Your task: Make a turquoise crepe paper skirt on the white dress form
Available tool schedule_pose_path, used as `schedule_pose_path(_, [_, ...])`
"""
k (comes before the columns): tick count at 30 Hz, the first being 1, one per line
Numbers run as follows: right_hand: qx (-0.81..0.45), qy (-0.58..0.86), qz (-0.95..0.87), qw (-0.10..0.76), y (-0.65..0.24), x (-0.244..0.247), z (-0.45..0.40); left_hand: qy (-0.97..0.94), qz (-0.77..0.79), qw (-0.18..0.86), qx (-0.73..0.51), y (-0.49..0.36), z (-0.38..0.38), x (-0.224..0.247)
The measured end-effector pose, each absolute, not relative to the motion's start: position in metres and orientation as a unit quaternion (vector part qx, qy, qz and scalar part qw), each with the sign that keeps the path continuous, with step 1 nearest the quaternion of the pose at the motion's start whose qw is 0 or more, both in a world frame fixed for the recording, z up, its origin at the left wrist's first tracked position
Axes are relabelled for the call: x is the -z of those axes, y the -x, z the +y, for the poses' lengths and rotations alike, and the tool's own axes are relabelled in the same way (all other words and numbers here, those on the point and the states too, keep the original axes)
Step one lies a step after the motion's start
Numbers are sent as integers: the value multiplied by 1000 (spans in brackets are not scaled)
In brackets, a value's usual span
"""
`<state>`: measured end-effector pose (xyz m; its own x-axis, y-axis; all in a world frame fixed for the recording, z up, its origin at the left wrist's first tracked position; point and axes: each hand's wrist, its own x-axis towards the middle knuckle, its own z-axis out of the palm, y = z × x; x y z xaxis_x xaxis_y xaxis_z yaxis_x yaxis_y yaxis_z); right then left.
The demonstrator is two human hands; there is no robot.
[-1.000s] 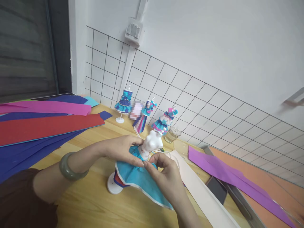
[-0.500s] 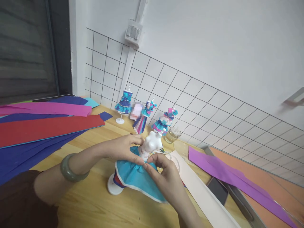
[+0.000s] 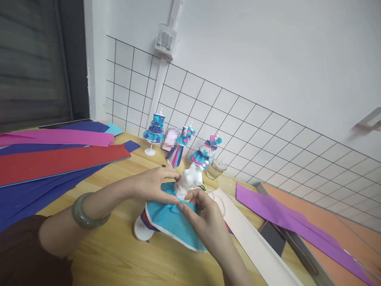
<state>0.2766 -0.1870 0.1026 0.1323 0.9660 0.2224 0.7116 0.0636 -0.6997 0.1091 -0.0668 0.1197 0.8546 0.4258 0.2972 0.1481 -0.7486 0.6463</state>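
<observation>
A small white mannequin [image 3: 192, 176] leans on its round white base, wearing a turquoise skirt [image 3: 172, 220] with a white hem; red and dark blue layers show beneath. My left hand [image 3: 151, 184], with a green bangle [image 3: 79, 212] on the wrist, reaches round the mannequin's waist, its thumb pressed on the gathered top of the skirt. On the other side, my right hand [image 3: 205, 212] pinches the same waist edge with thumb and forefinger. Both thumbs nearly meet at the front.
Three dressed mannequins, one at the left [image 3: 154, 129], stand behind, near a glass [image 3: 216, 169]. Red [image 3: 59, 163], pink and blue sheets lie left. At the right are a white strip [image 3: 253, 238], a purple sheet [image 3: 285, 214], a phone [image 3: 272, 237] and an orange surface.
The mannequin and skirt have tilted and shifted slightly, the hem rising a little. Both hands stay at the waist, with my left thumb moved slightly left.
</observation>
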Motion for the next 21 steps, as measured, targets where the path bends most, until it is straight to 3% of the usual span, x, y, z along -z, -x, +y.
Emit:
schedule_pose_path(7, [-192,671,-654,293,-276,-111,-193,-917,161,312,-187,-107,-65,-121])
schedule_pose_path(14, [-254,631,-655,329,-277,-115,-194,-908,162,352,-162,-104,-65,-123])
schedule_pose_path(21, [-223,568,-707,358,-273,-115,-194,-910,170,340,-162,-105,-67,-124])
